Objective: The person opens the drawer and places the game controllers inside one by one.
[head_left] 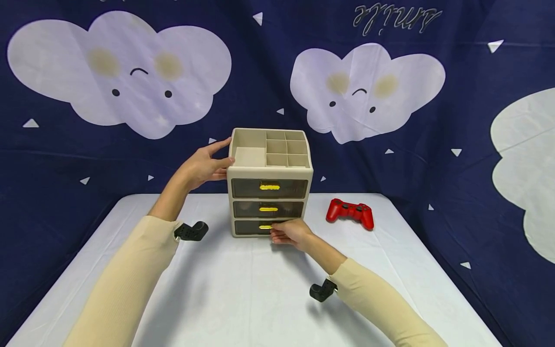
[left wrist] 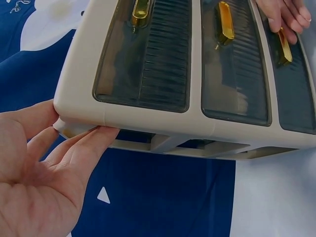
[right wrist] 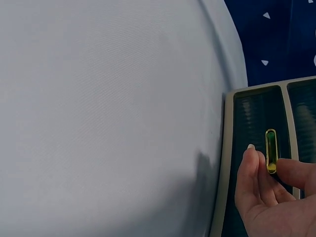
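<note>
A cream desktop drawer organizer (head_left: 270, 172) stands upright on the table, with three dark see-through drawers that look closed. My left hand (head_left: 204, 166) grips its upper left side, thumb at the top rim and fingers against the side wall; the left wrist view shows the fingertips on the frame's edge. Low at the front, my right hand (head_left: 291, 232) pinches the gold handle (right wrist: 271, 150) of the bottom drawer (right wrist: 254, 118) between thumb and fingers. The middle drawer's gold handle (head_left: 268, 209) and the top one's (head_left: 270, 187) are untouched.
A red game controller (head_left: 349, 213) lies on the white-covered table (head_left: 243, 299), right of the organizer. Open compartments (head_left: 277, 147) form the organizer's top. Behind hangs a dark blue cloth (head_left: 260, 62) printed with clouds.
</note>
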`<state>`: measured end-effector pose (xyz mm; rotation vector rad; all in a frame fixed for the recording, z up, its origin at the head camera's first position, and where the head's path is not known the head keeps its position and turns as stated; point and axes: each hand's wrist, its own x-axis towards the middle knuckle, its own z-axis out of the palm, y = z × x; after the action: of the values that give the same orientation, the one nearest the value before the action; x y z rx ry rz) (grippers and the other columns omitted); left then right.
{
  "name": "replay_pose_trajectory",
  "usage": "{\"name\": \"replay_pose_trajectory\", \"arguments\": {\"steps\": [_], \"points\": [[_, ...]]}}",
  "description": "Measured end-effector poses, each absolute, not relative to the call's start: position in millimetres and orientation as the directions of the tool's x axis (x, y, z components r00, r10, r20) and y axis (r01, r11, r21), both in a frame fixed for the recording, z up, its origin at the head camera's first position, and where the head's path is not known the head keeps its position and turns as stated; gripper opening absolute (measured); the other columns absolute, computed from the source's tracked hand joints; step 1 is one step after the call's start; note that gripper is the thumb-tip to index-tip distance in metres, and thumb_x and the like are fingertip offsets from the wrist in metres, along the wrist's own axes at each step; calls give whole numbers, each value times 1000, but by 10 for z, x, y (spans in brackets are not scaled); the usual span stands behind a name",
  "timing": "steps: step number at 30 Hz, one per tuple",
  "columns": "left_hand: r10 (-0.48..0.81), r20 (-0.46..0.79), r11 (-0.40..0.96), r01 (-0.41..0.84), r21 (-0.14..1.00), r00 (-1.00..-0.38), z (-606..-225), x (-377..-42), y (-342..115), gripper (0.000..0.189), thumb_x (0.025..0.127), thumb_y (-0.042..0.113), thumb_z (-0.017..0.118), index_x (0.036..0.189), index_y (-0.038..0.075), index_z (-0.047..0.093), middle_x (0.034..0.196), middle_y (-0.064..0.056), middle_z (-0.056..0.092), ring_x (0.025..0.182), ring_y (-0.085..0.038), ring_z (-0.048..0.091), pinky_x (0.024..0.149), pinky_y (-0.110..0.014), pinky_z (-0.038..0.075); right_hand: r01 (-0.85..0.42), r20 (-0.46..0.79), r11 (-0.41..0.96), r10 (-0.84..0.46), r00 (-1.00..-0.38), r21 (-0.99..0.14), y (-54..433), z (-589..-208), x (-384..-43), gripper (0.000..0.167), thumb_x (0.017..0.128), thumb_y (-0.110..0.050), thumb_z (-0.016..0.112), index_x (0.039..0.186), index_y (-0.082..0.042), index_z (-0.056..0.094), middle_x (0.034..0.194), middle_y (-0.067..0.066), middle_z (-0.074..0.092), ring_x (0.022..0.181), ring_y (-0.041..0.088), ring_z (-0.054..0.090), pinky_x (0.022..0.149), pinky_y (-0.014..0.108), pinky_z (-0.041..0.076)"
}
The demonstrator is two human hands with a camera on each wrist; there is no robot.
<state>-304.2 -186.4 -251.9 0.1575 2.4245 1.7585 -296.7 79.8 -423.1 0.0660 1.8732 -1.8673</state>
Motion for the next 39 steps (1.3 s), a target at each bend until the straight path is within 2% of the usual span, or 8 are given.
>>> {"name": "replay_pose_trajectory", "arguments": {"steps": [8,20,28,39], "points": [[164,-55,304,-3,953,-985,-2534,-3051,-1864,74,106,18,57,164,35,16,158,-20,39,130,-38,58,110,-46,49,371,-377,79,-299,-876,-925,814,-4234,-2931,24,99,-6,64,108,15,70,72,5,71,63,12,69,64,24,62],[161,-59,302,-7,953,-985,-2543,-3051,-1866,72,106,19,57,163,37,16,159,-19,39,130,-37,59,109,-44,49,354,-380,138,-316,-869,-925,836,-4209,-2817,24,98,-6,65,106,16,70,75,7,73,61,12,69,63,25,62],[167,-61,304,-8,953,-984,-2539,-3054,-1857,72,106,20,57,163,37,16,159,-18,38,130,-37,59,110,-44,49,334,-381,190,-353,-855,-923,894,-4217,-2720,33,99,-10,66,113,20,67,76,7,73,62,11,69,64,25,62],[172,-61,306,-5,952,-983,-2532,-3055,-1867,72,106,19,56,163,36,15,156,-19,42,130,-37,59,110,-45,49,311,-384,240,-389,-837,-920,918,-4193,-2518,36,100,-12,64,113,21,65,70,3,70,59,9,66,63,24,61]]}}
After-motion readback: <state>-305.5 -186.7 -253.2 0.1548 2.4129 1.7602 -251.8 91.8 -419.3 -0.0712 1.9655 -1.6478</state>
